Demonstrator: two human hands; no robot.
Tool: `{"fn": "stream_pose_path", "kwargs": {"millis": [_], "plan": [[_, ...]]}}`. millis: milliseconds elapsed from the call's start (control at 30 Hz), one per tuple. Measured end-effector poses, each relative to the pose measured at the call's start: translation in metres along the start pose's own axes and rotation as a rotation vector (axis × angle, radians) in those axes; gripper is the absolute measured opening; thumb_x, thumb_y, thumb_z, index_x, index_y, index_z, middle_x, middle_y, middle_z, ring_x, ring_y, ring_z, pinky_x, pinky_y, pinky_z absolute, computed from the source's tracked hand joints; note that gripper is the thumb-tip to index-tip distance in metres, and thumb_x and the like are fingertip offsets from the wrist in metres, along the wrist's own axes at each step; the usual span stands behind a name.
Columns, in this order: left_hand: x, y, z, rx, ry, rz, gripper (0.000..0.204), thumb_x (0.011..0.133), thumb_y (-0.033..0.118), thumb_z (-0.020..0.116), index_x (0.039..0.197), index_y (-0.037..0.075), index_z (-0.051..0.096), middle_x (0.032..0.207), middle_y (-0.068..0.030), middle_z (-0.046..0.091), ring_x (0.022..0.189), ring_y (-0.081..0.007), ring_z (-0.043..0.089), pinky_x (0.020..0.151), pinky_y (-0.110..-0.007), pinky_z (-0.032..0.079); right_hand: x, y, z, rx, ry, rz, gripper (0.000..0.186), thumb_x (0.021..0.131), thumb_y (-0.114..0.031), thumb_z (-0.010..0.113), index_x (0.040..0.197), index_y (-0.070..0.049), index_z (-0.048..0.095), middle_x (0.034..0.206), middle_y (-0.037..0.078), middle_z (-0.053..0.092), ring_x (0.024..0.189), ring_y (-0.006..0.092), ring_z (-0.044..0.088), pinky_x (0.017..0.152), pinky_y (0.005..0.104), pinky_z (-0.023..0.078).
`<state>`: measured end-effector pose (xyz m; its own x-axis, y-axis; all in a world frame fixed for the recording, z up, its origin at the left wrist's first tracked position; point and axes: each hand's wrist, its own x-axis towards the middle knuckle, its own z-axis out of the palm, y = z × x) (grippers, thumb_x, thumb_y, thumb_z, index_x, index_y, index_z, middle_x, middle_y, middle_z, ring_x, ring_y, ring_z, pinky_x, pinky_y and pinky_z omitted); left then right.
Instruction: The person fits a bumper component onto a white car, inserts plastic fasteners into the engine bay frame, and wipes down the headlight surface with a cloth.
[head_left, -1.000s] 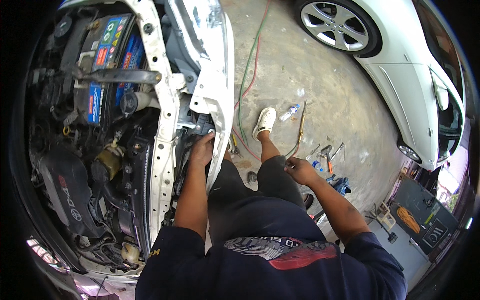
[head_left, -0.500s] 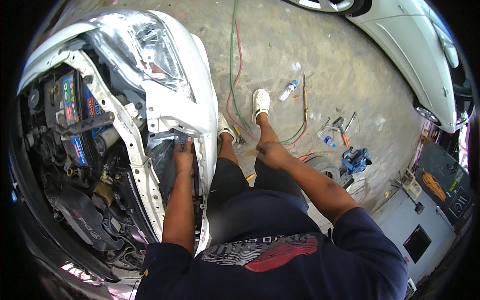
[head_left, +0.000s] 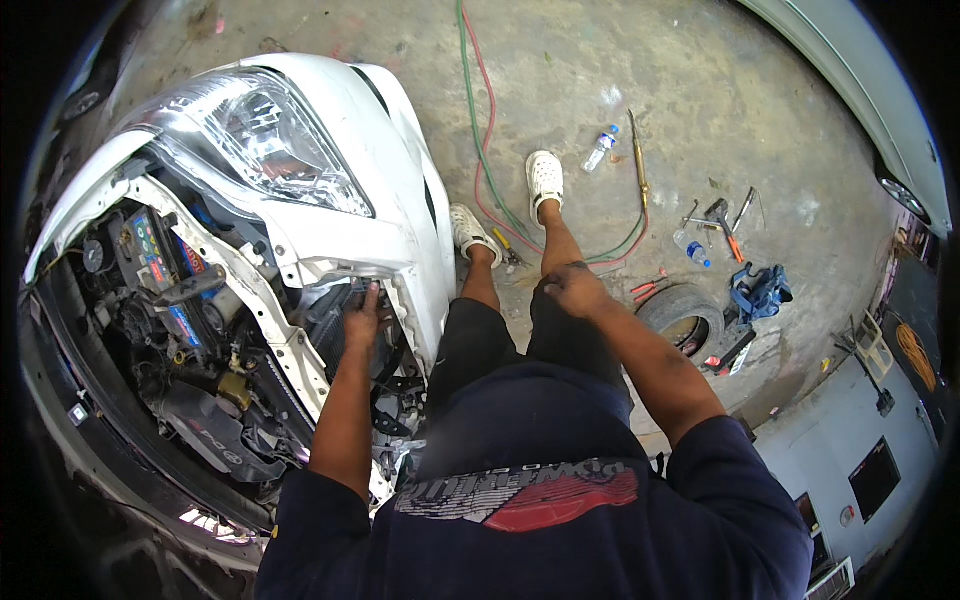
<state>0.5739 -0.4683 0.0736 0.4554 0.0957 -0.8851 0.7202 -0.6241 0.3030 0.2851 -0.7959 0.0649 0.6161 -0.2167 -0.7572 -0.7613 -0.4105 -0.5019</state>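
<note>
My left hand (head_left: pixel 366 322) reaches into the gap behind the white front bumper (head_left: pixel 360 235) of a car, just below the headlight (head_left: pixel 262 135). Its thumb points up against a dark bracket (head_left: pixel 345 292) under the bumper's edge, and the fingers curl around something I cannot make out. My right hand (head_left: pixel 577 292) rests over my right knee with its fingers curled in; whether anything lies inside them is hidden. The bumper stands away from the white metal front frame (head_left: pixel 240 262).
The engine bay with a battery (head_left: pixel 150 250) lies at left. On the concrete floor are red and green hoses (head_left: pixel 480 150), a torch (head_left: pixel 641 170), a water bottle (head_left: pixel 600 150), a hammer (head_left: pixel 724 220), pliers (head_left: pixel 650 286), a tire (head_left: pixel 690 318) and a blue cloth-like bundle (head_left: pixel 760 292).
My view has shifted, so the floor things sit further right. More of the gap behind the bumper shows around my left hand. My right hand has settled on the knee.
</note>
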Motion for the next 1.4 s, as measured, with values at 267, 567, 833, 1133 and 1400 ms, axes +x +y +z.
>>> {"fn": "stream_pose_path", "kwargs": {"millis": [267,567,833,1133,1400], "plan": [[-0.061,-0.016,-0.032,0.699,-0.001,0.251,0.055,0.092,0.047,0.071,0.125,0.004,0.068,0.12,-0.0202,0.072,0.109,-0.0336,0.07,0.094,-0.042,0.054,-0.023,0.131,-0.035,-0.426,-0.125,0.053,0.047,0.102,-0.041,0.049,0.111,-0.001,0.072,0.116,0.022,0.071,0.108,0.0387,0.068,0.097,0.0484,0.051],[-0.174,-0.086,-0.03,0.575,0.102,0.398,0.056,0.09,0.05,0.067,0.124,0.005,0.069,0.124,-0.0236,0.068,0.115,-0.0409,0.065,0.101,-0.047,0.05,0.054,0.216,-0.172,-0.515,-0.36,0.039,0.026,0.084,-0.024,0.073,0.109,-0.017,0.074,0.092,0.005,0.077,0.088,0.0211,0.074,0.076,0.041,0.059],[-0.217,-0.144,0.037,0.388,0.169,0.3,0.054,0.091,0.05,0.065,0.125,0.008,0.069,0.127,-0.0199,0.068,0.118,-0.0378,0.064,0.103,-0.044,0.049,0.191,0.067,-0.408,-0.98,-0.074,-0.389,0.022,0.097,-0.025,0.064,0.099,-0.003,0.071,0.082,0.01,0.073,0.064,0.024,0.07,0.052,0.0396,0.055],[-0.248,-0.189,0.015,0.186,0.206,0.082,0.055,0.091,0.049,0.068,0.127,0.007,0.069,0.13,-0.0194,0.067,0.121,-0.0386,0.062,0.105,-0.044,0.047,0.149,-0.169,-0.281,-0.343,-0.091,-0.196,0.018,0.095,-0.016,0.059,0.1,-0.004,0.07,0.086,0.009,0.073,0.069,0.0211,0.071,0.054,0.0346,0.052],[-0.211,-0.228,-0.072,0.141,0.336,0.17,0.063,0.089,0.048,0.069,0.141,0.014,0.059,0.137,-0.0219,0.062,0.123,-0.0408,0.061,0.106,-0.045,0.047,0.067,-0.282,-0.186,-0.625,-0.228,-0.321,0.031,0.089,-0.028,0.072,0.103,0.0,0.074,0.093,0.016,0.076,0.079,0.024,0.073,0.076,0.0376,0.058]]}}
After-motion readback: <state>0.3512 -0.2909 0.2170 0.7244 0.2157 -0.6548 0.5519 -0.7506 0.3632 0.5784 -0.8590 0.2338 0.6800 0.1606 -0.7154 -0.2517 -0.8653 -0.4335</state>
